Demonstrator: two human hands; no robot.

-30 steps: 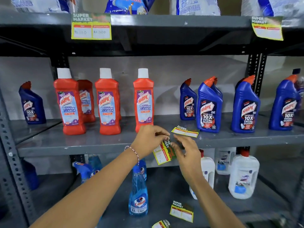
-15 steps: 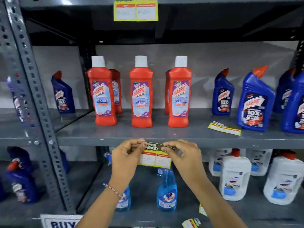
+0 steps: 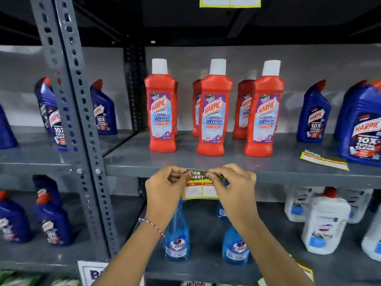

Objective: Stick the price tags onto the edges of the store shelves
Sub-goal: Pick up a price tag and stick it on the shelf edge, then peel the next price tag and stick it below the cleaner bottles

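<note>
A yellow-and-green price tag (image 3: 198, 187) with two white price boxes hangs against the front edge of the grey middle shelf (image 3: 288, 174), below the red Harpic bottles (image 3: 214, 112). My left hand (image 3: 165, 188) pinches its top left corner and my right hand (image 3: 233, 188) pinches its top right corner, both at the shelf edge. A second tag (image 3: 323, 161) lies flat on the same shelf to the right. Another tag (image 3: 229, 2) is stuck on the shelf edge above.
Blue Harpic bottles (image 3: 362, 124) stand at the right and left of the shelf. A perforated grey upright (image 3: 78, 124) rises at the left. Below are blue Colin spray bottles (image 3: 177, 242), white jugs (image 3: 325, 221) and a loose tag (image 3: 307, 271).
The view has shifted left and closer. Both hands carried the tag leftward and up from below the shelf to its front edge under the red bottles.
</note>
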